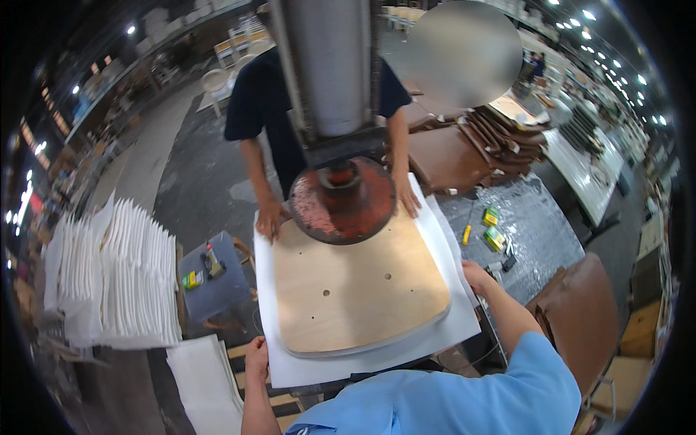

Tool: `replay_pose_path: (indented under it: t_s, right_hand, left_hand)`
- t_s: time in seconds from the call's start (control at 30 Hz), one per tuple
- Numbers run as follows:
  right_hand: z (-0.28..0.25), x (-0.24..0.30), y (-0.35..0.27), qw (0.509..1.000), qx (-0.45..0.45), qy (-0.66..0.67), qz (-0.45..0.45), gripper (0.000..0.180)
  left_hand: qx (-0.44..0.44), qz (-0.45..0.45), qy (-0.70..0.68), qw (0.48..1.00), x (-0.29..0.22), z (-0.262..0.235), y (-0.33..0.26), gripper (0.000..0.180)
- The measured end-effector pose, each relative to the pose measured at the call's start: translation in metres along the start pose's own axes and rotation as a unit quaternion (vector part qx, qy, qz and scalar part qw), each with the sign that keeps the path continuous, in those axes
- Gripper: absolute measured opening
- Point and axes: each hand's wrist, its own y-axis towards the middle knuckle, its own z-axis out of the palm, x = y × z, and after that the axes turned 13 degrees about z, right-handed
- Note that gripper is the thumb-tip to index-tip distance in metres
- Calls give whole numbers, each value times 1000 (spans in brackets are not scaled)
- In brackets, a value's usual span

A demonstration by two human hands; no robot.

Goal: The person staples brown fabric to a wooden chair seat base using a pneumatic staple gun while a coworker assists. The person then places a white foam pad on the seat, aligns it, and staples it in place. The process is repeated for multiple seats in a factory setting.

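A pale plywood seat panel (pixel 355 304) with a few drilled holes lies on a white padding sheet (pixel 290 371) that sticks out around it. My left hand (pixel 257 358) is closed on the sheet's near left edge. At the sheet's right edge my right hand (pixel 476 278) is closed too, its fingertips partly hidden. Over the panel's far part hangs a round red press plate (pixel 343 210) below a grey column (pixel 332 65). Across from me a co-worker in a dark shirt has one hand (pixel 271 219) at the far left corner and the other hand (pixel 407 191) at the far right.
White sheets stand in a tall stack (pixel 119 275) on the left, beside a small blue-topped stool (pixel 217 279) holding tools. On the right, a plastic-covered table (pixel 540 217) carries small green-yellow boxes (pixel 494 238) and a yellow cutter (pixel 466 234). Brown covers (pixel 449 156) are piled behind it.
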Motion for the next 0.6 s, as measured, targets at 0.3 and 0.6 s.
replay_pose_path:
  t_s: [0.3,0.6]
  right_hand:
    - [101,2,-19,800,-397,-399,-206,23]
    - [57,-11,-24,872,-371,-265,-180,25]
  left_hand:
    - [-75,203,435,874,5,41,12,28]
    - [-41,194,374,906,-17,31,24,34]
